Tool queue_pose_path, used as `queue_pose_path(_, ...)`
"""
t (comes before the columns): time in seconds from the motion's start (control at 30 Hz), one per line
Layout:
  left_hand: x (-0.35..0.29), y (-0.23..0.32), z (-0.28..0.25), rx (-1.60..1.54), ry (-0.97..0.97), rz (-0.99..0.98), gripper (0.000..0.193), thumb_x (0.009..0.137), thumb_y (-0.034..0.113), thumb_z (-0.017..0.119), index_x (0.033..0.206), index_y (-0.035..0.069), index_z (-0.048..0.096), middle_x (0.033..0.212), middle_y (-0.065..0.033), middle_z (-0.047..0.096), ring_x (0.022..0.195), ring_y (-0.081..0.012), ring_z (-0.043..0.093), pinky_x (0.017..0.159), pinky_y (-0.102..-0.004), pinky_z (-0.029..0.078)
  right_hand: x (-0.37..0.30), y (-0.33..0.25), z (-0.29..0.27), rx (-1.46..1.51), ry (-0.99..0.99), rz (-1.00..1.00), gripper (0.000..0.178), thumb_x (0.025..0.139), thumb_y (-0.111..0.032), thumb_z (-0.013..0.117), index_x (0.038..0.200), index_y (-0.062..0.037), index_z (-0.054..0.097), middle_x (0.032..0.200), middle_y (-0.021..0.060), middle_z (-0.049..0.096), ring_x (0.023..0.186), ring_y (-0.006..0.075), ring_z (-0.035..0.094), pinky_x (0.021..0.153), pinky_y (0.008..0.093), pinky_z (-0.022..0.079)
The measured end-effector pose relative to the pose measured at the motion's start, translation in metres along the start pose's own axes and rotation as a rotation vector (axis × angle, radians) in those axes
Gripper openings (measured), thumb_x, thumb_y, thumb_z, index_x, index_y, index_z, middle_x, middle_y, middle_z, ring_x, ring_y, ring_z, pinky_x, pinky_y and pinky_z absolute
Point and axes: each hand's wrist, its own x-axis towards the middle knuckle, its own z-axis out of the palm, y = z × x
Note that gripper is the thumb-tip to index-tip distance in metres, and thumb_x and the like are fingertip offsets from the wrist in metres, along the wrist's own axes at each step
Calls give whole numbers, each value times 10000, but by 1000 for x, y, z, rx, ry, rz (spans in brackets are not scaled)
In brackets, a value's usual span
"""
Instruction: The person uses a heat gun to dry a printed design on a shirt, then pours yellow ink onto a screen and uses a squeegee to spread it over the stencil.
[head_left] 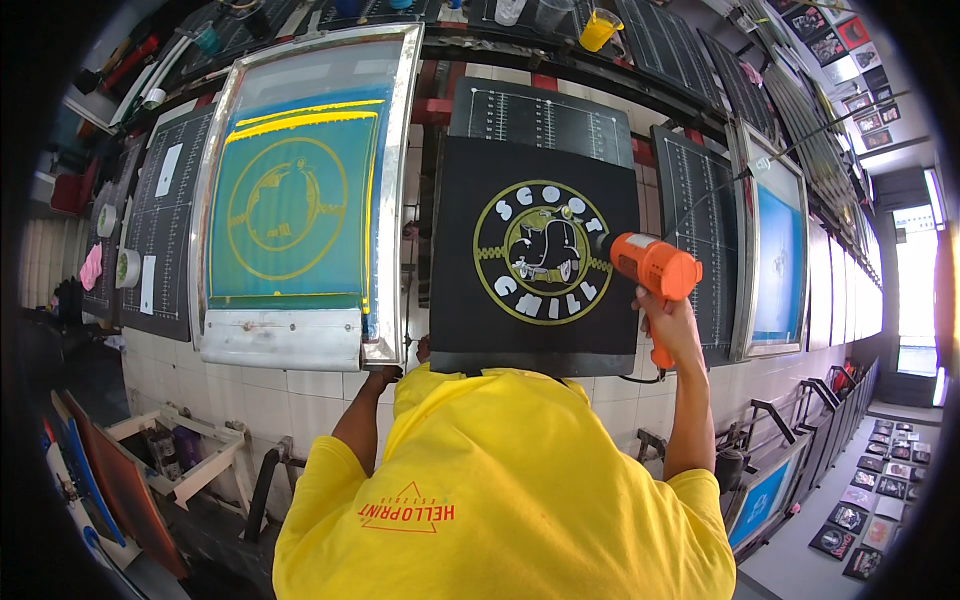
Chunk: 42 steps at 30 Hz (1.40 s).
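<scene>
My right hand (672, 328) is wrapped around the handle of an orange heat gun (655, 265). Its nozzle points left, over the right side of a round scooter print (541, 251) in yellow-green and white. That print is on black fabric (460, 330) laid flat over a dark printing board (545, 115). Low on the left, my left hand (384, 376) is beside the near corner of a metal-framed print screen (392, 270); its fingers are too small and dark to make out. Yellow ink lines the blue-green mesh, and a wide metal squeegee (281, 338) lies across its near end.
Another framed screen (778, 262) with blue mesh stands at the right, by a dark board (702, 240). Further boards (168, 225) line the left side. A yellow cup (600, 30) and other containers sit at the back. A cord (640, 379) hangs below the heat gun.
</scene>
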Motion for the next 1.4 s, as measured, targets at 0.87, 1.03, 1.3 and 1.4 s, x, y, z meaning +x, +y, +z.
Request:
queue_pose_path(0.87,-16,10,10,47,124,-77,342,951,255,491,1190,41,611,939,-137,666,736,-220,650,660,-343,545,84,-84,84,-1,-241,-316,315,906,-224,659,1115,3,592,775,8,627,544,73,526,493,246,433)
queue_pose_path(1.03,-27,28,21,194,113,-22,351,947,285,489,1162,35,610,928,-133,664,768,-196,648,667,-335,543,48,-100,78,-123,-497,-309,321,889,-214,679,1125,-4,618,830,32,638,672,105,558,618,272,472)
queue_pose_path(1.3,-21,29,22,240,103,-27,350,834,184,603,1147,29,579,995,-126,630,817,-190,631,672,-329,540,34,-78,67,-110,-526,-462,349,869,-213,708,1144,-27,603,761,8,580,577,86,508,541,252,444)
queue_pose_path(1.4,-29,34,21,116,78,-26,355,823,153,616,1155,36,569,972,-106,614,815,-194,616,686,-341,531,22,-81,54,-144,-549,-223,343,873,-224,705,1135,-20,620,830,47,639,715,122,564,687,281,463)
